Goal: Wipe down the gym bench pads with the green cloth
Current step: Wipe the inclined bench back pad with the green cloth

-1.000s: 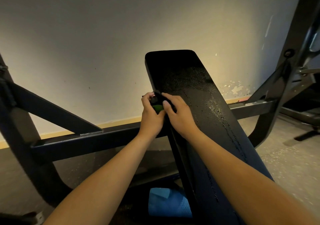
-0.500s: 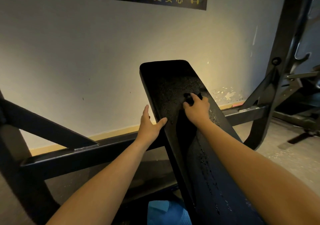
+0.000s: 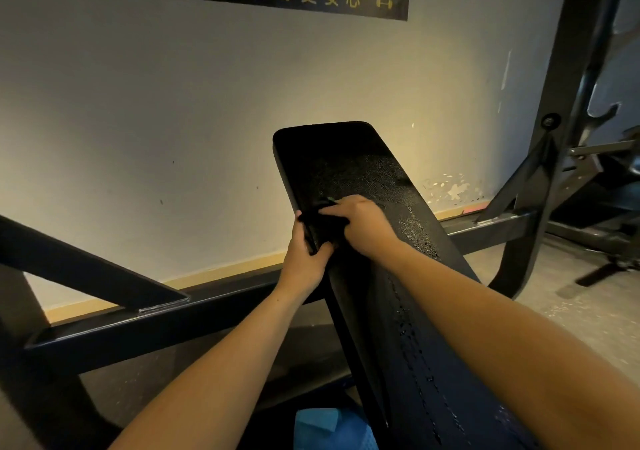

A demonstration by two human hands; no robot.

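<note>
Grip: right hand curled on the cloth, pressing it to the bench pad; the cloth reads dark, with only a sliver of green at its 12 o'clock edge. Left hand clasps the pad's edge at 9 o'clock of the cloth, thumb on top, and seems to touch the cloth; a hold on it cannot be confirmed. Progress, judged: droplets cover the pad from 12 to 5 o'clock of the hands, so most wiping remains. Frame rail at 8 o'clock.
</note>
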